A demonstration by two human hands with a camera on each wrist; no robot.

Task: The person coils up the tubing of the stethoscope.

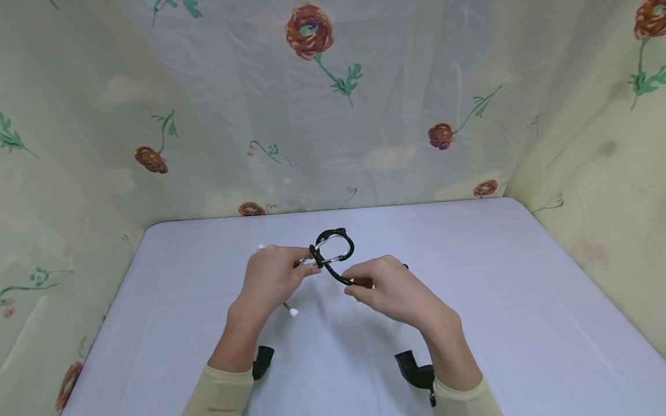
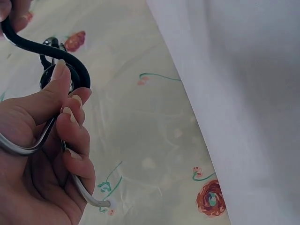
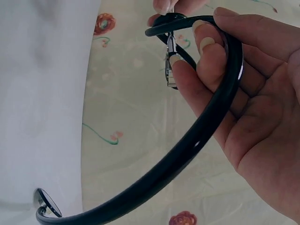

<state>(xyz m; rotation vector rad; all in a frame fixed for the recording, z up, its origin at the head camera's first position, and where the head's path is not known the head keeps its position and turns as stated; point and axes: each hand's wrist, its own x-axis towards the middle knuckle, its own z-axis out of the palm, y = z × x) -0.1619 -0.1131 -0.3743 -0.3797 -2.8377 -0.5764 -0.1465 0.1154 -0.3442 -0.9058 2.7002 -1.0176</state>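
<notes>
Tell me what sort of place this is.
Probably an improvised booth for tabletop work, though I can't be sure: flower-printed sheeting hangs around three sides of a pale-topped table, and a stethoscope is held above it.

Glossy tubing (image 3: 183, 152) (perhaps rubber), metal eartubes (image 2: 21, 150).

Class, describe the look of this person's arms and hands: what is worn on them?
The left sleeve and right sleeve are plain beige, ending on the forearms. At the left sleeve's edge shows a black bent piece; by the right one, a black elbow-shaped piece. The left hand and right hand are bare, with no visible gloves or rings.
</notes>
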